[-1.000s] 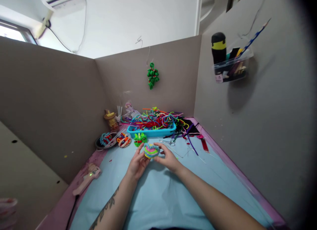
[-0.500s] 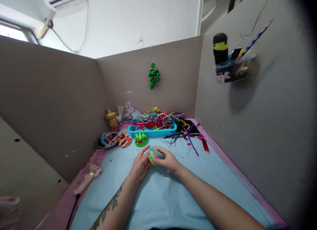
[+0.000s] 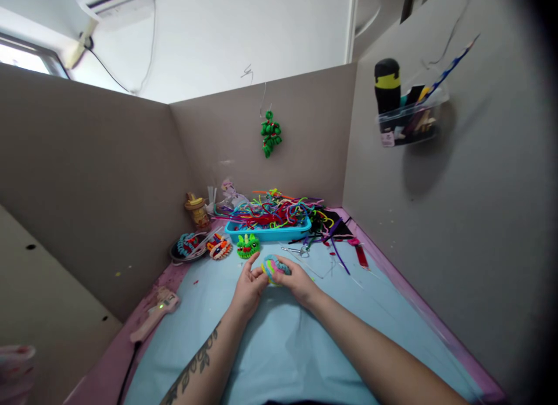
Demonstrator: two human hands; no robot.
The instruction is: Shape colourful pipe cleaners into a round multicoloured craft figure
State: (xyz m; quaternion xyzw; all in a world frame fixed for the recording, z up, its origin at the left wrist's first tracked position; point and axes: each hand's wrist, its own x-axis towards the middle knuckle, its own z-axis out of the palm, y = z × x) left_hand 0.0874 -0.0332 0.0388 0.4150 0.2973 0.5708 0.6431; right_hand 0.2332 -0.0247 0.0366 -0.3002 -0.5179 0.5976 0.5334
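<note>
Between my hands, over the middle of the blue cloth (image 3: 279,347), is a small rounded pipe-cleaner piece (image 3: 274,268) in blue, yellow and pink. My right hand (image 3: 297,283) grips its right side, with the thumb across the front. On the left edge, my left hand (image 3: 250,286) closes its fingers on the piece while its thumb points up. Just beyond sits a green pipe-cleaner creature head (image 3: 248,246) with red and white details. Small scissors (image 3: 299,251) lie on the cloth past my right hand.
A blue tray (image 3: 272,235) heaped with colourful pipe cleaners stands at the back. Left of it are an orange-and-white piece (image 3: 218,247) and a dark bowl (image 3: 176,254). A glue gun (image 3: 156,318) lies at the left edge. Grey partitions (image 3: 305,138) enclose the table.
The piece has turned slightly and tilted in my hands, rising a little. My left thumb has lifted to a more upright position. Everything else stays in place.
</note>
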